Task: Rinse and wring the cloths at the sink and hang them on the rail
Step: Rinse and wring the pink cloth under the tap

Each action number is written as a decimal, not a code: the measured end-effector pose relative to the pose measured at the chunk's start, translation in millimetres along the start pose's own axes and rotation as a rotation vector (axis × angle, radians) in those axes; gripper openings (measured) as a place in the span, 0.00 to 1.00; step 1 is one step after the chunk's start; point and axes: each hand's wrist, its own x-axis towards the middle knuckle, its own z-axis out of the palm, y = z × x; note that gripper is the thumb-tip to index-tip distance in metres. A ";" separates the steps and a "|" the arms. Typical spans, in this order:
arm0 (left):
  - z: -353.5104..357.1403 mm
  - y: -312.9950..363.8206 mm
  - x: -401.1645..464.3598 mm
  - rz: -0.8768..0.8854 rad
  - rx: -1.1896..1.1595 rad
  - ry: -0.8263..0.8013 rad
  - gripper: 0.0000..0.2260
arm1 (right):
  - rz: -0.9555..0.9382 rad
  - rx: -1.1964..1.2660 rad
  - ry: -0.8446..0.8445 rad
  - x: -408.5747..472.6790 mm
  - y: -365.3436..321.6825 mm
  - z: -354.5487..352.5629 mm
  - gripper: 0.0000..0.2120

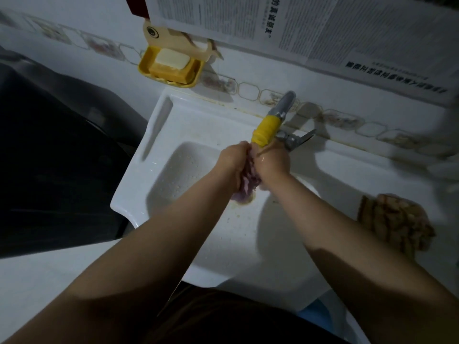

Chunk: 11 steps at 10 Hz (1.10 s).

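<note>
A small purple cloth [244, 188] is bunched between both hands over the white sink [159, 135], right under the yellow-sleeved tap [264, 131]. My left hand [232, 158] grips its left side. My right hand [272, 161] grips its right side, and its wet back shines. The cloth's lower end hangs out below the hands above the drain. A second cloth [395, 223], brown and striped, lies crumpled on the sink's right ledge. No rail is in view.
A yellow soap dish [146, 67] with two bars of soap hangs on the tiled wall behind the sink. Newspaper sheets [310, 28] cover the wall above. A dark appliance [57, 155] stands to the left. The tap's grey handle [296, 140] sticks out rightward.
</note>
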 end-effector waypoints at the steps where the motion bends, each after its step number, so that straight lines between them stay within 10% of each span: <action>1: -0.9 -6.3 22.0 0.009 -0.003 0.016 0.19 | -0.032 -0.049 -0.046 -17.8 -2.6 -1.8 0.25; 8: 1.9 -23.7 5.7 0.030 0.021 -0.189 0.19 | -0.015 -0.036 0.086 -6.9 33.7 -12.1 0.20; 9: -13.1 -19.8 5.0 -0.001 0.006 -0.270 0.16 | 0.024 0.192 -0.058 5.6 47.6 -23.9 0.08; 11: -42.0 -12.4 4.6 0.234 0.409 -0.582 0.16 | 0.078 0.779 -0.704 -24.3 41.5 -41.1 0.20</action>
